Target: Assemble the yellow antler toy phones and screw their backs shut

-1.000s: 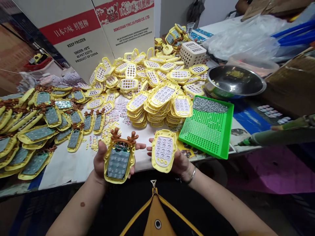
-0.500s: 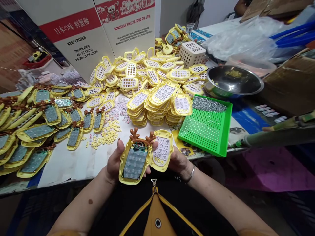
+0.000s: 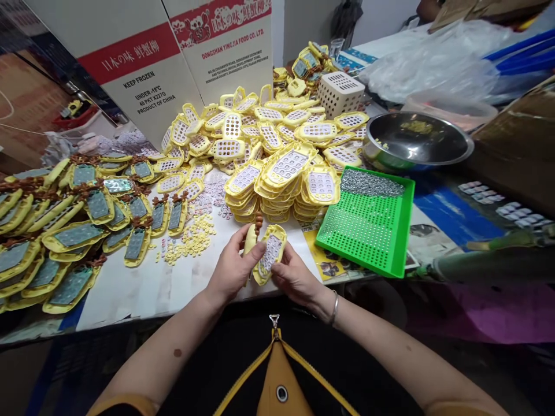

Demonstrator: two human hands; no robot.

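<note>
Both my hands meet at the table's front edge. My left hand [image 3: 232,271] grips a yellow toy-phone shell with brown antlers [image 3: 251,236], turned edge-on. My right hand [image 3: 295,278] holds a yellow front cover with a white keypad [image 3: 271,254], pressed against that shell like a closing book. The two halves touch along one side. What lies between them is hidden.
A big heap of yellow keypad covers [image 3: 277,150] fills the middle. Rows of antlered shells [image 3: 91,208] lie at the left. A green perforated tray [image 3: 368,228] with screws, a steel bowl [image 3: 416,141], a white basket [image 3: 340,92] and cardboard boxes [image 3: 147,63] stand around.
A second ago the hands held the two halves apart, face up. They have come together at the centre, and the halves have been turned on edge and brought against each other.
</note>
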